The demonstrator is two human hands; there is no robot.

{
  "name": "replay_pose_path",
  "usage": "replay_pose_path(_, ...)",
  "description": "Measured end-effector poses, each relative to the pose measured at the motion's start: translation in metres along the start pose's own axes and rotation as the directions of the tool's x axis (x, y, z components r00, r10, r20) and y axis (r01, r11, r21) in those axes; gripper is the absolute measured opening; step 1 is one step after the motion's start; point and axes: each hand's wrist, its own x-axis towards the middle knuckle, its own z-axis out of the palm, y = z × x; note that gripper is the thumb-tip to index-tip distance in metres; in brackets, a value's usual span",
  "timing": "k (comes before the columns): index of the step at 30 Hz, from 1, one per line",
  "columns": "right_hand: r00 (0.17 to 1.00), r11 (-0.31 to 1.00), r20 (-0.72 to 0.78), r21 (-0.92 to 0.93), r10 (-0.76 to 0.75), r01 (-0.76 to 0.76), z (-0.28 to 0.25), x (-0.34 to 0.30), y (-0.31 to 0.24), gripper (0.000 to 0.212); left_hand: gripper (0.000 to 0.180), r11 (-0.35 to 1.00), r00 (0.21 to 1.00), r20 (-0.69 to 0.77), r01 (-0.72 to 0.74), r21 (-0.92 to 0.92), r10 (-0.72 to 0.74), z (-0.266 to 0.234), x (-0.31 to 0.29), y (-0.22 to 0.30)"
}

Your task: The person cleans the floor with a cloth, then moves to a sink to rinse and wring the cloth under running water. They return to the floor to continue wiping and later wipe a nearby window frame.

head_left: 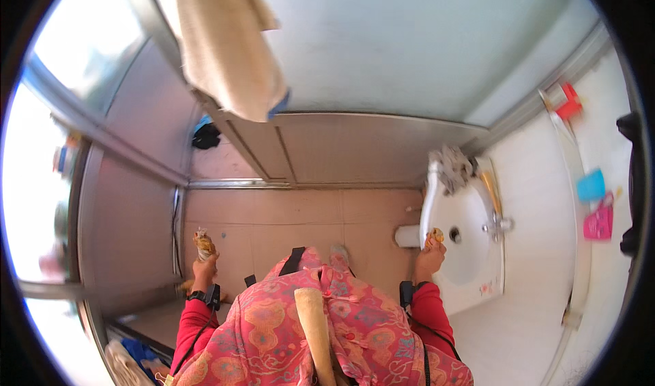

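Observation:
My left hand [205, 270] is closed around a short roll-like thing [205, 245], whitish below and yellowish-brown on top. Its exact kind is unclear. My right hand [429, 258], at the left rim of the white washbasin [471, 277], grips a small yellowish-brown piece [435, 235] that sticks out above the fingers. What it is cannot be made out. Both forearms are in red sleeves, with dark bands at the wrists. Between the arms, a tan tapering stick-like thing [312, 318] stands out in front of my patterned pink garment [266, 331], held by neither hand.
A grey crumpled cloth [452, 170] lies on the basin's far corner beside the tap [498, 226]. Blue [591, 185] and pink [599, 221] cups sit along the right wall. A beige towel [228, 52] hangs over the metal-framed partition [348, 147] ahead. Pinkish tiles [293, 212] cover the floor.

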Motion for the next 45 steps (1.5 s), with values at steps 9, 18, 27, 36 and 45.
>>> replay_pose_path(9, 0.881, 0.857, 0.050, 0.262, -0.471, 0.443, 0.057, 0.105, -0.085, 0.032, 0.047, 0.964, 0.945, -0.282, 0.097, -0.246, -0.167, -0.016, -0.078, -0.109)
replay_pose_path(18, 0.449, 0.482, 0.666, 0.744, -0.596, -0.463, 0.107, -0.025, -0.252, 0.045, 0.044, 0.917, 0.890, -0.383, 0.089, -0.389, -0.249, 0.009, -0.125, -0.147)
replay_pose_path(27, -0.013, 0.771, 0.890, 0.388, -0.456, -0.505, 0.128, -0.103, -0.291, 0.032, 0.040, 0.823, 0.920, -0.295, 0.050, -0.565, -0.258, -0.065, -0.121, -0.132)
replay_pose_path(36, -0.206, 0.772, 0.834, 0.341, -0.512, -0.535, 0.119, -0.177, -0.371, 0.029, 0.040, 0.631, 0.941, -0.284, -0.109, -0.768, -0.183, -0.144, -0.067, -0.134)
replay_pose_path(45, -0.238, 0.748, 0.743, 0.486, -0.626, -0.452, 0.183, -0.263, -0.525, 0.050, 0.047, 0.705, 0.832, -0.417, -0.045, -0.708, -0.366, -0.161, -0.010, -0.190)
